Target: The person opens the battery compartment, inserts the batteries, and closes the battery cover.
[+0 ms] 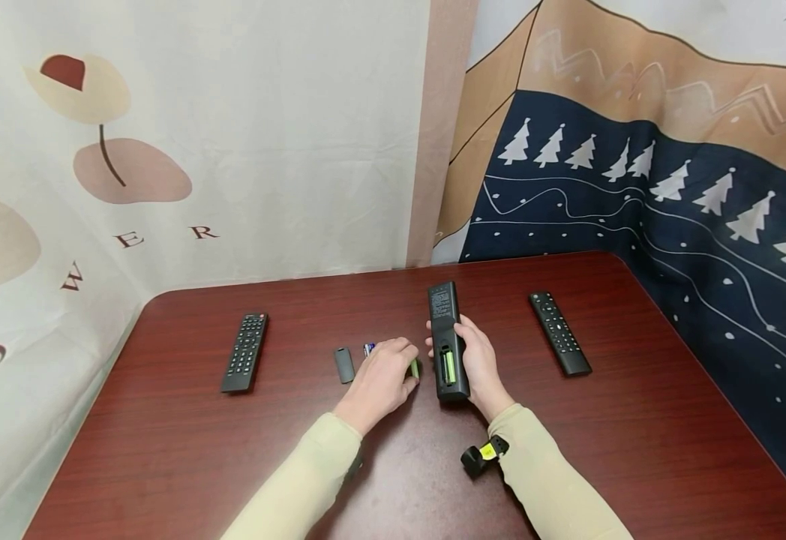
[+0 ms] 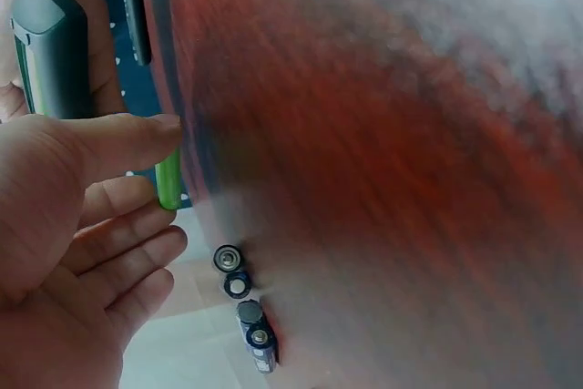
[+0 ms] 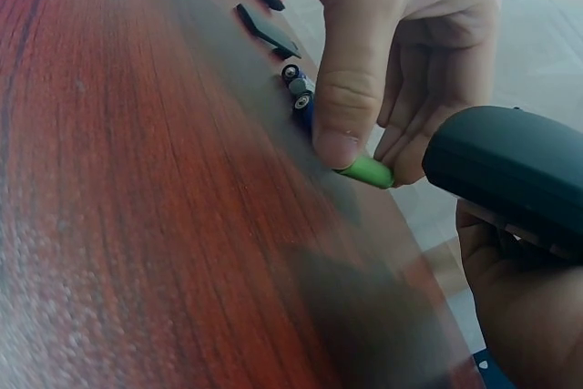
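Observation:
My left hand [image 1: 408,373] pinches a green battery [image 1: 415,367] between thumb and fingers, low over the dark red table [image 1: 636,450]. The left wrist view shows that green battery [image 2: 168,180] under my thumb, and the right wrist view shows the same battery [image 3: 368,171] touching the tabletop. My right hand [image 1: 478,354] grips a black remote [image 1: 448,341] lying face down with its battery bay open. Another green battery [image 1: 448,365] sits in the bay. Loose blue batteries [image 1: 369,349] and the black battery cover [image 1: 343,365] lie just left of my left hand.
A second black remote [image 1: 245,352] lies at the left of the table, and a third remote [image 1: 559,333] at the right. Patterned cloth hangs behind the table and along its right side. The blue batteries [image 2: 242,284] lie close to my left fingers.

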A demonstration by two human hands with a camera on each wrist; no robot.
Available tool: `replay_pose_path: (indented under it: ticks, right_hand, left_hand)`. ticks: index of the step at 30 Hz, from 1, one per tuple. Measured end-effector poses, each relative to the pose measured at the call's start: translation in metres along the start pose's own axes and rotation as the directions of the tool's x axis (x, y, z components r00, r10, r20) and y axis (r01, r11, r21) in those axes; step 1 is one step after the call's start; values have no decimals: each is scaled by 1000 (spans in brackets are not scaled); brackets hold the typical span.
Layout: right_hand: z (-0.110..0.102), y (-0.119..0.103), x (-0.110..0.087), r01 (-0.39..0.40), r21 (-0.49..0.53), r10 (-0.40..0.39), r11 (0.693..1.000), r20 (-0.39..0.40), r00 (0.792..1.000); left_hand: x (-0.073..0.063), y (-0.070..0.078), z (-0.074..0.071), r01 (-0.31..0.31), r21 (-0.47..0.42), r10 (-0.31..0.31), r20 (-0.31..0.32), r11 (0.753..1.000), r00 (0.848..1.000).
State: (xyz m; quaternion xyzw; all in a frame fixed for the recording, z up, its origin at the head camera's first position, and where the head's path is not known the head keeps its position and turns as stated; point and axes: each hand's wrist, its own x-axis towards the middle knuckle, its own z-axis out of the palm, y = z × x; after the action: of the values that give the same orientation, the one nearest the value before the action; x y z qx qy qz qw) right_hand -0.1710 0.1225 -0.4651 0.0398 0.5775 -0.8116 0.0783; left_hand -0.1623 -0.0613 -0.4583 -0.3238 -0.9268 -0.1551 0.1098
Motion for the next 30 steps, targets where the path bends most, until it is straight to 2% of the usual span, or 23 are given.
replay_pose_path:
  ticks: [18,30]
  right_hand:
    - [3,0,1,0,2,0,1000,-3,1000]
    - [5,3,1,-15,18,15,1000,3,1000]
  left_hand:
    - [-6,-1,-6,0,-74,-10,-133,997,991]
    - [-2,2,-10,-41,-90,20,-229,995,973]
